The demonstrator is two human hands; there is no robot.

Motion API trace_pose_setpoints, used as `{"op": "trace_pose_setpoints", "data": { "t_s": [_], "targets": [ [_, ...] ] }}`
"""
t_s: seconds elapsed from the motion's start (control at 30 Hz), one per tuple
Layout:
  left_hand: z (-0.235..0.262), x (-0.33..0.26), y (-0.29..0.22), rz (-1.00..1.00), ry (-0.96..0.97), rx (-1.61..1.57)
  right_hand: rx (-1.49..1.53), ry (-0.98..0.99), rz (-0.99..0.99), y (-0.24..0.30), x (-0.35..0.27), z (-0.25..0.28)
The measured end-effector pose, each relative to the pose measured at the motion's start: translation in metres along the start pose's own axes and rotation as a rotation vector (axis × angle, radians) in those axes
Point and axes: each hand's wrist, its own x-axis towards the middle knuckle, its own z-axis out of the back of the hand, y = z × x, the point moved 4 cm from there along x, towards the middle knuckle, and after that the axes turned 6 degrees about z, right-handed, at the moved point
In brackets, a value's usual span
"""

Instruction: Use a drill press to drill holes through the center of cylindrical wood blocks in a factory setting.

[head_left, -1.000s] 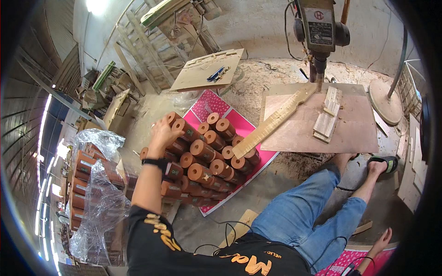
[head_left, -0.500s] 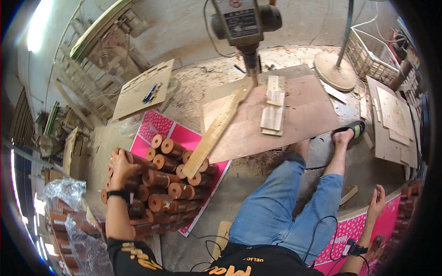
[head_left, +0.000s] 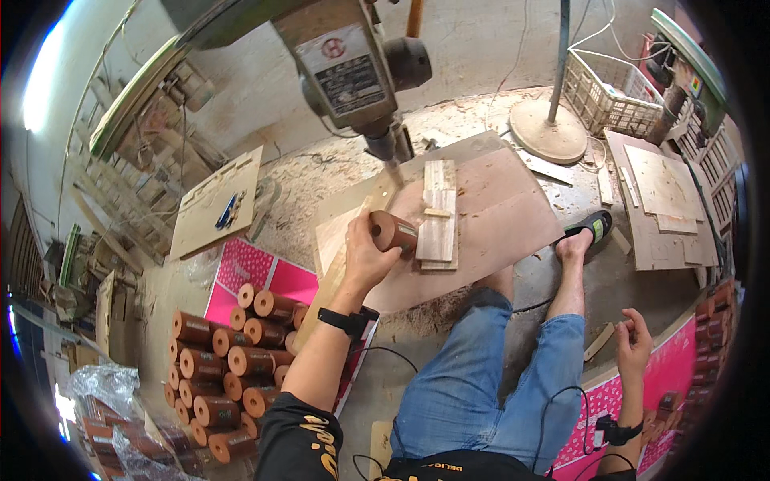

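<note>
Cylinders [head_left: 228,361] lie stacked by our left side on pink sheets, and our left hand [head_left: 365,255] has come up from that pile, fingers wrapped round one brown wooden cylinder [head_left: 393,232], bringing it onto the board [head_left: 497,216] beside the slat jig [head_left: 439,212], under the drill press [head_left: 353,72]. Right hand [head_left: 634,341] hangs loosely curled, empty, beside the knee.

The person wears a black shirt [head_left: 301,437] with yellow lettering, blue jeans [head_left: 489,385], black wristbands [head_left: 346,321] with cables, and a black sandal [head_left: 595,226].
</note>
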Motion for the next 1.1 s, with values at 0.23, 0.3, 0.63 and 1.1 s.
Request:
{"op": "trace_pose_setpoints", "data": {
  "t_s": [0.23,0.3,0.63,1.1],
  "targets": [
    [-0.039,0.006,0.001,0.16,0.005,-0.348,0.028,-0.035,-0.117,-0.021,-0.014,0.014],
    [-0.041,0.005,0.001,0.254,0.019,-0.392,0.007,-0.002,-0.068,-0.015,-0.01,0.006],
    [-0.052,0.036,0.009,0.3,0.272,-0.878,-0.045,0.069,-0.063,0.004,0.007,-0.003],
    [-0.081,0.019,0.002,0.263,0.071,-0.618,-0.029,0.28,0.33,0.111,0.068,-0.08]
  ]
}}
